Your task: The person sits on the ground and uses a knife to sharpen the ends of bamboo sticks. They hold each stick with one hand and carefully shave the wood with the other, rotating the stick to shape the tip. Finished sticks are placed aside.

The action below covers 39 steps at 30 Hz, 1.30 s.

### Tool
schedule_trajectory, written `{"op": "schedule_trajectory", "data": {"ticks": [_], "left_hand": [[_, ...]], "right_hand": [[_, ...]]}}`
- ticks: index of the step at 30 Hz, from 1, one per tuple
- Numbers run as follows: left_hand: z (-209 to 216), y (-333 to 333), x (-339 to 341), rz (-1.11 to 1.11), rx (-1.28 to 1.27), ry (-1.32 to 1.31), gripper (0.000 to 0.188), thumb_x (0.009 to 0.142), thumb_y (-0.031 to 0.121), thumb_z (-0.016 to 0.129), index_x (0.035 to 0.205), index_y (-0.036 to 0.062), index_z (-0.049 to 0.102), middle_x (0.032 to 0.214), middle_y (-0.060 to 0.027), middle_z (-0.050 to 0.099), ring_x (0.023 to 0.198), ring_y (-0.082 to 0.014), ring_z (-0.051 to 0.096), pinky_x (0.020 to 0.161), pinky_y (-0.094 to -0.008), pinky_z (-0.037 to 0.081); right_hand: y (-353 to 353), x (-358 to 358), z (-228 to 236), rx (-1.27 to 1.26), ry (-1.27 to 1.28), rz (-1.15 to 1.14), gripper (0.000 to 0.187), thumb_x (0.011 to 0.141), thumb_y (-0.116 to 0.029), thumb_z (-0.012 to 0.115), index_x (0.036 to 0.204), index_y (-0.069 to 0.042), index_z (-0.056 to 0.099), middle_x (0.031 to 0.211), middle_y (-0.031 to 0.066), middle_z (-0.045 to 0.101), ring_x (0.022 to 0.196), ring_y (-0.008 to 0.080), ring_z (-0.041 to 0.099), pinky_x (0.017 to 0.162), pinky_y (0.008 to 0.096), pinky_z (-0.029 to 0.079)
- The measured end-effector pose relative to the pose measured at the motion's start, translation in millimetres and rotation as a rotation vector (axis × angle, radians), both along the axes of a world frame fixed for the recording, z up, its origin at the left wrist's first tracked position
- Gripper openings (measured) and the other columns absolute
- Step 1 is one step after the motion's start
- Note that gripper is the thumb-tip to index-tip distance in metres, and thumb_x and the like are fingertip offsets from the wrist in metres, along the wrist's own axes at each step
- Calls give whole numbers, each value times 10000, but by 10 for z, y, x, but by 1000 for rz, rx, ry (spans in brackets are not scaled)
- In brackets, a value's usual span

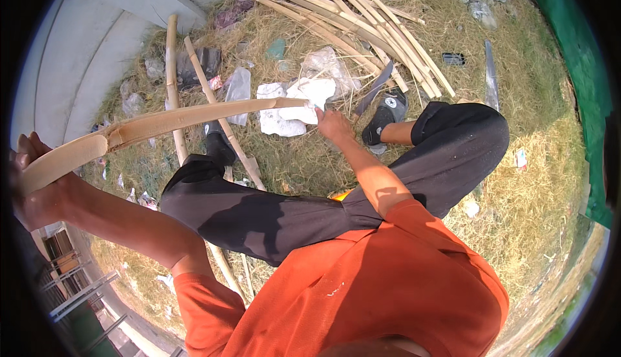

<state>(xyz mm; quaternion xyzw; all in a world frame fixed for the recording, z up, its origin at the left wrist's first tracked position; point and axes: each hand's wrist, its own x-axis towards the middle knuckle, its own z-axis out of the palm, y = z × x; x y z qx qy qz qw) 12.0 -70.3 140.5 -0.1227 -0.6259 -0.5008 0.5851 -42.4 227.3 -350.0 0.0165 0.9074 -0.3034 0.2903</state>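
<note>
A long split bamboo strip slants across the view, a ragged notch near its left part. My left hand is closed around its near left end, raised at the left rim. The far end rests over white rough blocks on the ground. Beside that end, my right hand is closed, its fingertips at a white piece; what it grips is partly hidden. A machete lies just right of my right hand, next to my dark shoe.
Several bamboo strips lie heaped at the far side. Bamboo poles lean near the pale wall. A long metal blade lies at the right, before a green sheet. Dry grass and litter cover the ground.
</note>
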Motion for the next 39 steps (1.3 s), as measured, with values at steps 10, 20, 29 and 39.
{"op": "schedule_trajectory", "data": {"ticks": [10,20,29,39], "left_hand": [[80,-293,441,-405,74,-69,247,744,260,537,536,127,525,535,-56,457,471,-141,275,486,-284,214],[52,381,849,-139,-33,-102,310,800,318,490,512,207,463,489,9,455,434,-101,204,484,-293,188],[-163,875,1054,2,-23,140,309,891,276,504,688,51,443,653,-98,408,508,-156,266,503,-295,220],[-292,979,1015,350,-115,73,406,998,339,392,731,35,407,725,-76,382,571,-181,349,525,-279,279]], "right_hand": [[137,175,1287,-908,-694,-361,526,973,-554,349,701,-107,406,515,-74,298,394,52,247,372,238,214],[-250,954,2730,-957,223,154,344,959,-283,518,789,16,537,483,196,490,457,377,542,429,439,390],[-383,1050,2700,-913,516,208,299,906,-266,598,805,10,540,536,167,562,467,340,588,414,403,454],[-517,1068,2277,-707,851,164,281,887,-272,616,821,-10,540,503,128,541,452,318,586,411,404,453]]}}
